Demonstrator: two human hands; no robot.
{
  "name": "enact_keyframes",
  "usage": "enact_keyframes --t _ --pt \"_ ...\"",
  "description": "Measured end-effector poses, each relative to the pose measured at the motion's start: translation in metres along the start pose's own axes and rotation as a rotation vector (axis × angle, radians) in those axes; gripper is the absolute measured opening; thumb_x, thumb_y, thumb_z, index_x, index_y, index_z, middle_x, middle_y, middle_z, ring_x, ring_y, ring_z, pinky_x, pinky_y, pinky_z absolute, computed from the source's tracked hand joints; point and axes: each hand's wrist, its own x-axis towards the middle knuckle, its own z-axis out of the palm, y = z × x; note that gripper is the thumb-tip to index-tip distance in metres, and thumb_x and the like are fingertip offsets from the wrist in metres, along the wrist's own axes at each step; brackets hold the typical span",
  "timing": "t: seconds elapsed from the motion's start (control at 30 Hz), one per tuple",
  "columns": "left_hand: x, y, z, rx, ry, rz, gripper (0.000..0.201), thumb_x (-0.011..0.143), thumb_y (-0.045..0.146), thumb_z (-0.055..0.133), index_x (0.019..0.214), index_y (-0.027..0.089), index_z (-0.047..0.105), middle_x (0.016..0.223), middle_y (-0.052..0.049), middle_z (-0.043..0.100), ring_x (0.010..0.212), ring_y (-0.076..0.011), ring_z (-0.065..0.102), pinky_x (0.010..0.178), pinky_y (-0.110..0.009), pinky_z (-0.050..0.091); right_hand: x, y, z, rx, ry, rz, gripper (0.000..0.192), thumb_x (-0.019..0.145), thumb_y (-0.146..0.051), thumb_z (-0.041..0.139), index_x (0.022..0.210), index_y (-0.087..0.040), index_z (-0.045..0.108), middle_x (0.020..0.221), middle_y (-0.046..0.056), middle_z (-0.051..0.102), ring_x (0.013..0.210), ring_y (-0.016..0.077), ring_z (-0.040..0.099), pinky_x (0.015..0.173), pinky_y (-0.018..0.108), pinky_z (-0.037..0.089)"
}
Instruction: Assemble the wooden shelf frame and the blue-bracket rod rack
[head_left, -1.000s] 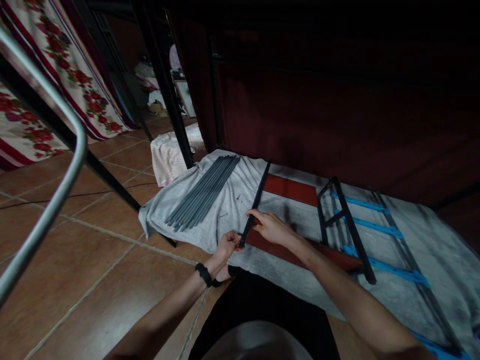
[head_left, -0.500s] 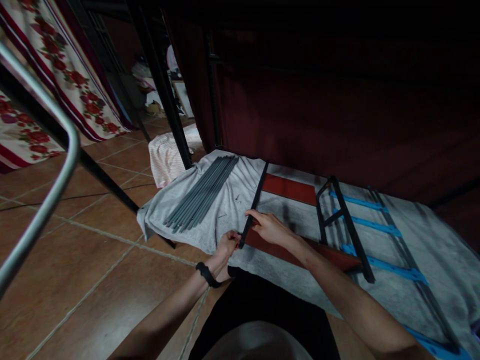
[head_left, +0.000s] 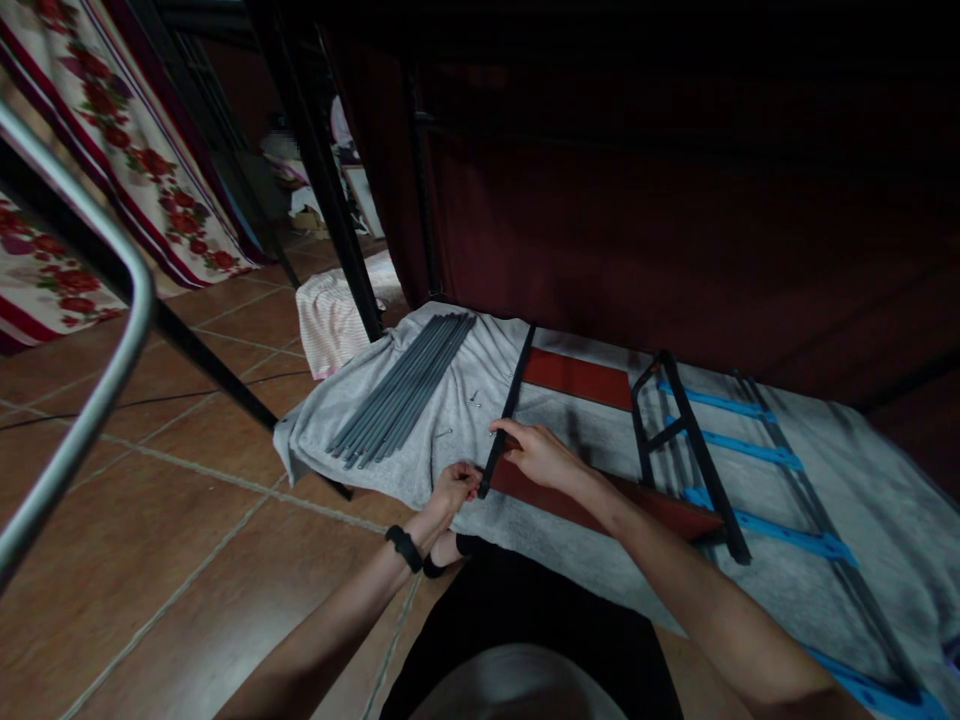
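Observation:
A long black metal bar (head_left: 512, 395) lies on a grey cloth (head_left: 450, 420) spread over the tiled floor. My left hand (head_left: 454, 487) pinches the bar's near end. My right hand (head_left: 536, 453) grips the bar a little farther up, resting against a dark red board (head_left: 577, 378) that runs beside the bar. A few small screws (head_left: 475, 400) lie on the cloth just left of the bar.
A bundle of grey rods (head_left: 409, 385) lies on the cloth's left part. A black frame with blue straps (head_left: 720, 450) lies to the right. A black post (head_left: 330, 200), a chrome tube (head_left: 112, 370), a folded pale cloth (head_left: 330, 315) and a floral curtain (head_left: 112, 140) stand left.
Both hands stay on the black bar in the same place. Only the view has shifted slightly.

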Motion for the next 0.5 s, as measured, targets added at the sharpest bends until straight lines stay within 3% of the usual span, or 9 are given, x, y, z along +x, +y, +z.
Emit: enact_keyframes --t 0.1,0.2,0.33,0.5 --pt "-0.0020 0.0056 -0.0030 -0.013 -0.064 0.012 0.018 0.061 0.022 0.075 0.073 0.016 0.064 0.061 0.000 0.062 0.056 -0.0105 0.055 0.056 -0.022 0.042 -0.0001 -0.0003 0.0002 -0.009 -0.007 0.010 0.047 0.085 -0.010 0.054 0.129 -0.025 0.061 0.093 0.002 0.074 0.079 0.0158 0.066 0.072 0.024 0.043" --pt "-0.0040 0.0067 -0.0053 -0.031 -0.054 -0.037 0.024 0.066 0.032 0.077 0.080 0.016 0.065 0.066 -0.001 0.064 0.058 -0.0115 0.058 0.059 -0.024 0.044 -0.0001 -0.0010 -0.0010 -0.005 -0.007 0.027 0.047 0.085 -0.011 0.055 0.130 -0.025 0.060 0.092 0.001 0.073 0.079 0.0159 0.066 0.073 0.024 0.043" --pt "-0.0046 0.0003 -0.0040 0.044 -0.067 -0.034 0.038 0.069 0.049 0.077 0.065 0.015 0.061 0.056 0.000 0.057 0.049 -0.0085 0.048 0.051 -0.022 0.036 -0.0001 -0.0017 -0.0026 -0.003 -0.008 0.032 0.047 0.085 -0.012 0.055 0.130 -0.026 0.060 0.093 0.001 0.073 0.081 0.0166 0.067 0.072 0.024 0.043" --pt "-0.0010 -0.0005 -0.0021 0.058 -0.065 0.026 0.036 0.066 0.046 0.080 0.065 0.015 0.061 0.053 0.001 0.056 0.048 -0.0084 0.047 0.049 -0.022 0.033 0.0001 0.0002 -0.0002 0.008 -0.009 0.009 0.047 0.085 -0.013 0.055 0.130 -0.026 0.060 0.094 0.002 0.074 0.083 0.0171 0.067 0.072 0.024 0.044"
